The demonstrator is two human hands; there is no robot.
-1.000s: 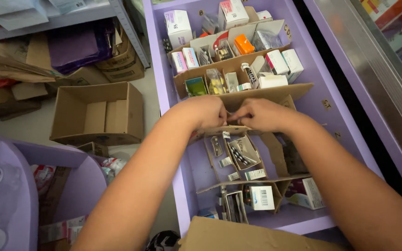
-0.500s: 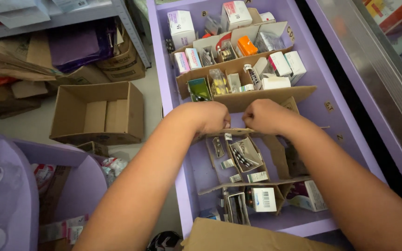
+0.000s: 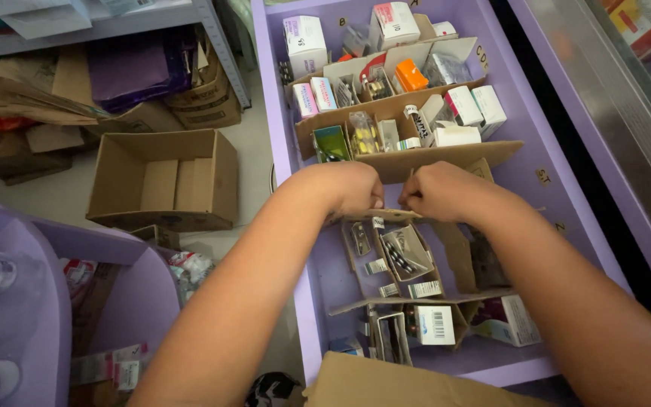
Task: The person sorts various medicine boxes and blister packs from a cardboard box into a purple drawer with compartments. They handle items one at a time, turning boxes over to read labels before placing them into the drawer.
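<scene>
Over the purple drawer [image 3: 536, 158], both hands meet knuckle to knuckle: the left hand [image 3: 352, 188] and right hand [image 3: 435, 192] curl their fingers shut on the edge of a cardboard divider box [image 3: 408, 252] just below them. Beyond the grips, another cardboard tray [image 3: 416, 162] already sits packed with small medicine cartons. The box under the hands looks only part filled, so sorting seems midway.

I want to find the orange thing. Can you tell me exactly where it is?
Look in the long purple tray under the two hands. Near its far end is a cardboard box split into little compartments. The small orange box sits tilted in one of the upper compartments, the only bright orange thing among white packets.
</scene>
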